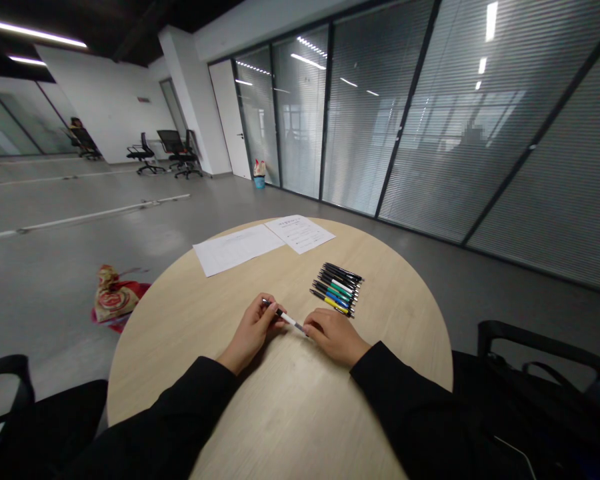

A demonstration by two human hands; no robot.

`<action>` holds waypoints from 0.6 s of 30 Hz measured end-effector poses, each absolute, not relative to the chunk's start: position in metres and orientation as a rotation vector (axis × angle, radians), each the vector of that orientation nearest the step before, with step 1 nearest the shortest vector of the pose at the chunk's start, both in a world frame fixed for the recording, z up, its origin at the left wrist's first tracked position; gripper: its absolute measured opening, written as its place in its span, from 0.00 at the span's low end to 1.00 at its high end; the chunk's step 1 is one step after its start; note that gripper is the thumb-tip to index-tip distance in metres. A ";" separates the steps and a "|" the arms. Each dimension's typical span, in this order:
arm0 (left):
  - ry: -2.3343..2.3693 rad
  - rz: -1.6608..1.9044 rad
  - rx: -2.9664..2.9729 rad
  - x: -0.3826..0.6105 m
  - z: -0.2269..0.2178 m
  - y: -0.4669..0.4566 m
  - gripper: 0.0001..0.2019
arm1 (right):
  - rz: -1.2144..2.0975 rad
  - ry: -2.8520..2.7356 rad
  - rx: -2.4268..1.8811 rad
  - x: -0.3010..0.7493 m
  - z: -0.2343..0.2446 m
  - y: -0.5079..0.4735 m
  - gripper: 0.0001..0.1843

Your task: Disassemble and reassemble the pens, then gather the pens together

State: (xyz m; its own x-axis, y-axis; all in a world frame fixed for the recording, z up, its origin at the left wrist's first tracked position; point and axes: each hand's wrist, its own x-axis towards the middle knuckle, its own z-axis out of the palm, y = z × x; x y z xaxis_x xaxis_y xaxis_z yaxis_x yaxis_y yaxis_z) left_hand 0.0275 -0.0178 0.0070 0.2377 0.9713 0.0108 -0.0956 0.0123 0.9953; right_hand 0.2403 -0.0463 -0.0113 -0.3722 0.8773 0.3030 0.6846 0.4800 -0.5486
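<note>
A white-and-black pen (291, 321) slants between my two hands, just above the near middle of the round wooden table (300, 413). My left hand (254, 328) is closed around its dark upper-left end. At the lower-right end, the fingers of my right hand (333, 333) pinch the pen near its tip. Beyond my right hand lies a row of several pens (336, 288) side by side, with black, white, green, blue and yellow barrels.
Two printed sheets, one wide paper (240, 248) and one smaller paper (300, 233), lie at the table's far edge. Black armchairs stand at left (55, 413) and right (545, 353). A bag (117, 297) rests on the floor to the left.
</note>
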 end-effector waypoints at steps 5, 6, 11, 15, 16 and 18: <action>0.983 1.072 1.228 0.029 0.012 -0.021 0.20 | 0.434 -2.190 -1.307 0.240 -0.014 -0.046 0.08; 0.991 1.072 1.230 0.029 0.013 -0.021 0.20 | 0.432 -2.192 -1.307 0.240 -0.016 -0.046 0.07; 1.028 1.044 1.266 0.026 0.011 -0.017 0.19 | 0.401 -2.148 -1.302 0.240 -0.021 -0.043 0.06; 1.072 1.025 1.325 0.022 0.008 -0.013 0.20 | 0.404 -2.100 -1.284 0.241 -0.021 -0.041 0.07; 1.077 1.032 1.344 0.022 0.008 -0.012 0.20 | 0.413 -2.087 -1.278 0.241 -0.020 -0.041 0.07; 1.082 1.043 1.384 0.021 0.009 -0.012 0.19 | 0.437 -2.061 -1.263 0.242 -0.018 -0.041 0.06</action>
State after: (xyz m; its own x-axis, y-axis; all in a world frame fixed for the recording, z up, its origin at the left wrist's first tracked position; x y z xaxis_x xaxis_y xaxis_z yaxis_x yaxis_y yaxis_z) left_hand 0.0212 -0.0121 0.0090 0.2127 0.9766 0.0314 0.0679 -0.0469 0.9966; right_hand 0.2417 -0.0412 -0.0182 -0.3051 0.8782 0.3685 0.6531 0.4745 -0.5901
